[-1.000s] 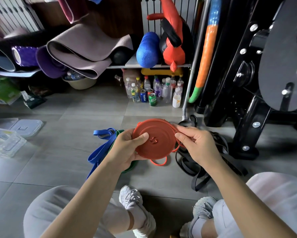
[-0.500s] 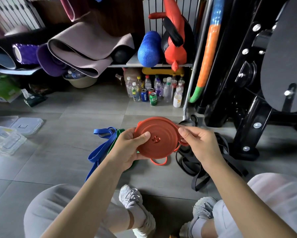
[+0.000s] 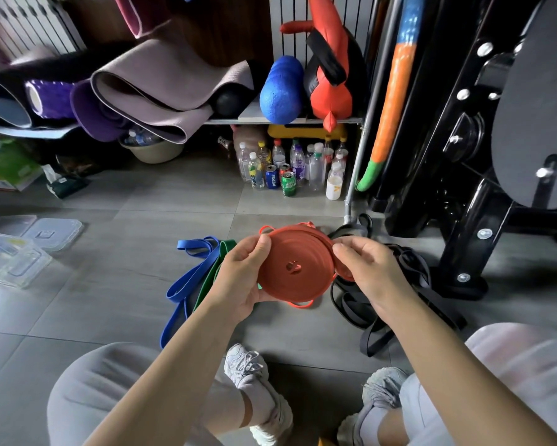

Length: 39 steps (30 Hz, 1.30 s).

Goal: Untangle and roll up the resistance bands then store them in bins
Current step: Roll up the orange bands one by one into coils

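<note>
Centrally, the left hand (image 3: 245, 275) clasps the orange band roll (image 3: 294, 265) by its left rim, thumb across the front face and fingers behind, while the right hand (image 3: 370, 272) pinches the outer wrap at the right rim. Likely failure: the roll is held by edge pressure alone, and wound rubber tends to spring. If either grip slackens before the free end is secured, the outer turns would probably unwind and the centre could telescope out of the flat disc. Small loops (image 3: 302, 304) protruding at the bottom and top edges suggest uneven winding, which may catch or loosen on the way into a bin. Position: the roll stands on edge between the two hands, face toward the viewer, touching both and held in the air above the floor (image 3: 109, 300). Just beyond the left hand the blue band (image 3: 187, 281) and green band (image 3: 212, 275) lie unrolled on the floor. Beneath and beyond the right hand lies a heap of black bands (image 3: 351, 304), in which a dropped tail could re-tangle. At far left, well apart from the hands, sit the clear bins (image 3: 13, 262) and their lids (image 3: 53, 230), so the carry to storage would cross the floor with the roll unsecured
</note>
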Each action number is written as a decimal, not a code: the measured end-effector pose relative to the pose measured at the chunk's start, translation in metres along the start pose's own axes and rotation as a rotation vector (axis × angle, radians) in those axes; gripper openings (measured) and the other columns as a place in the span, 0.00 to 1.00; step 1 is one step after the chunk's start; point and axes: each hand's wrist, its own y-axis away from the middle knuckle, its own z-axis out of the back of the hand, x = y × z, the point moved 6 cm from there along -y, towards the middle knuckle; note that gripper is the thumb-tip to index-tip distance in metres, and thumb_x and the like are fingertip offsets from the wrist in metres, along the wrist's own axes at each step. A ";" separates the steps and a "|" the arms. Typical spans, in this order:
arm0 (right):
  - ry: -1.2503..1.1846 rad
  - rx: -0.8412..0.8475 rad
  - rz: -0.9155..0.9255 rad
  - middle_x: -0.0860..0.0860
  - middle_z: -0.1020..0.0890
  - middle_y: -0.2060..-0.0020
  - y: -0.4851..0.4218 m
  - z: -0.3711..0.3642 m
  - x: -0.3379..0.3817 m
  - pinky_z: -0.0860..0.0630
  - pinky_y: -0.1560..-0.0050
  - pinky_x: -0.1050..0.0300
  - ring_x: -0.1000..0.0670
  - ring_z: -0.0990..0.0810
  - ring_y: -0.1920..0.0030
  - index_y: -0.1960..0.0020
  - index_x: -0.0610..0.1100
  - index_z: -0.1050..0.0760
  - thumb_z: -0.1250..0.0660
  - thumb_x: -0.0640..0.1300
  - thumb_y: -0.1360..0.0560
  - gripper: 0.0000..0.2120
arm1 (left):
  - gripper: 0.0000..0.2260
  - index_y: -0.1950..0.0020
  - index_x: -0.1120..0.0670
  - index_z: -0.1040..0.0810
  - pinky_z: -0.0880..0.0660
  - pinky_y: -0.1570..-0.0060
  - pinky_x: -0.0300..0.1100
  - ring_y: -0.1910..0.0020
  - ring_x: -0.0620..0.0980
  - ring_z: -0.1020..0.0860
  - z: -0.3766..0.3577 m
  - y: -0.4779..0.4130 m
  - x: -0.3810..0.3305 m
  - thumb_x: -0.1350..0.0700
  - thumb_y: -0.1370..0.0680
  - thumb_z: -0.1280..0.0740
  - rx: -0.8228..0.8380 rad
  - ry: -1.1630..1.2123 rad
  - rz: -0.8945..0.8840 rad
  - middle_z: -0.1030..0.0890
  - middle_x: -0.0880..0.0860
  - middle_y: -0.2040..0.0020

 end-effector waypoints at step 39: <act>0.670 0.048 -0.098 0.53 0.18 0.60 -0.054 -0.014 -0.115 0.31 0.59 0.59 0.49 0.20 0.56 0.50 0.45 0.21 0.27 0.49 0.30 0.12 | 0.03 0.50 0.53 0.24 0.29 0.50 0.73 0.59 0.56 0.21 0.022 -0.086 0.103 0.59 0.23 0.33 -0.215 -0.050 0.297 0.19 0.54 0.56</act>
